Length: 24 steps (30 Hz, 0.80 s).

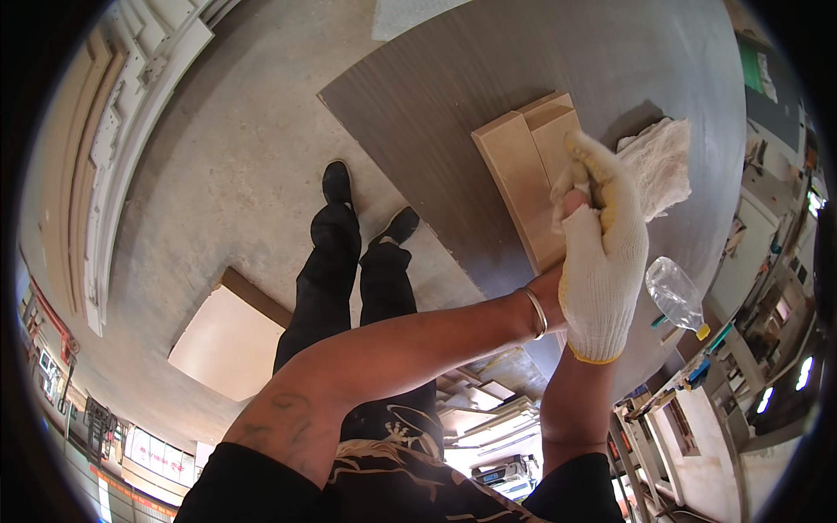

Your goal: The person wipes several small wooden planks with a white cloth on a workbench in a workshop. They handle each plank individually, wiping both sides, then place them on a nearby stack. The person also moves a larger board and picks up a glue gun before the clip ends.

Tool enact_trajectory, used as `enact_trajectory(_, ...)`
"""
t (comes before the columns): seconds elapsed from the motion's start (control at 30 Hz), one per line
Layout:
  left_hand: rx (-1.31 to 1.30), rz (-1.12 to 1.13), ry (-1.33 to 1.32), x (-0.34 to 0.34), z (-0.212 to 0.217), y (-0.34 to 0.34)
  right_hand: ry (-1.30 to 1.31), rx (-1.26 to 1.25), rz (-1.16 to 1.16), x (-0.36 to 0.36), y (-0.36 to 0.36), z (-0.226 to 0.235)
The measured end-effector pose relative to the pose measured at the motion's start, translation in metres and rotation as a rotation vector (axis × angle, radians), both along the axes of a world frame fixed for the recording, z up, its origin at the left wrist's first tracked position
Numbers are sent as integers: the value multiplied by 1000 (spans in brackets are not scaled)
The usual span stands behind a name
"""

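Fingers point(589, 150) curled in, grip unclear

Right hand point(607, 248) wears a white knitted glove with yellow cuff point(602, 309), raised over the dark, wood-grained bench point(418, 96); its fingers bend close together, can't tell if clamped on anything. Left hand point(551, 281) mostly hidden behind it, finger state can't be told. Bare fingertip point(574, 202) at the glove's edge, owner unclear. Nearby: pale, rectangular wooden pieces point(513, 170) side by side; crumpled off-white cloth point(663, 166) right of the glove. Clear plastic bottle with yellow cap point(673, 289) lies farther right; an elbow knock could roll it off. Loose knit might snag a wood corner, shifting the pieces.
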<state>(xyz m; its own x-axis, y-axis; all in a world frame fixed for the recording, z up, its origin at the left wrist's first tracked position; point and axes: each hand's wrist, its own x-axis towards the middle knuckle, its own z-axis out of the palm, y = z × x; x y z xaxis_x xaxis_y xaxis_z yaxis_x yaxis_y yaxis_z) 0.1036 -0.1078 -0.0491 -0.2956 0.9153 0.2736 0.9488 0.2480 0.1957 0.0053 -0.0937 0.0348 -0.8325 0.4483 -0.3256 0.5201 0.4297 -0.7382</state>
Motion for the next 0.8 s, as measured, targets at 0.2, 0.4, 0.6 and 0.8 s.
enact_trajectory(0.2, -1, -14, 0, -2, 5, -8, -265, 176, -41, 22, -15, -12)
enact_trajectory(0.4, 0, -25, 0, -8, 9, -11, -280, 209, -119, 19, -32, -18)
enact_trajectory(0.6, -11, -20, -7, -14, 12, -15, -250, 287, -125, 10, -36, -23)
enact_trajectory(0.8, -18, -24, -8, -20, 16, -21, -272, 51, -153, -7, -35, -12)
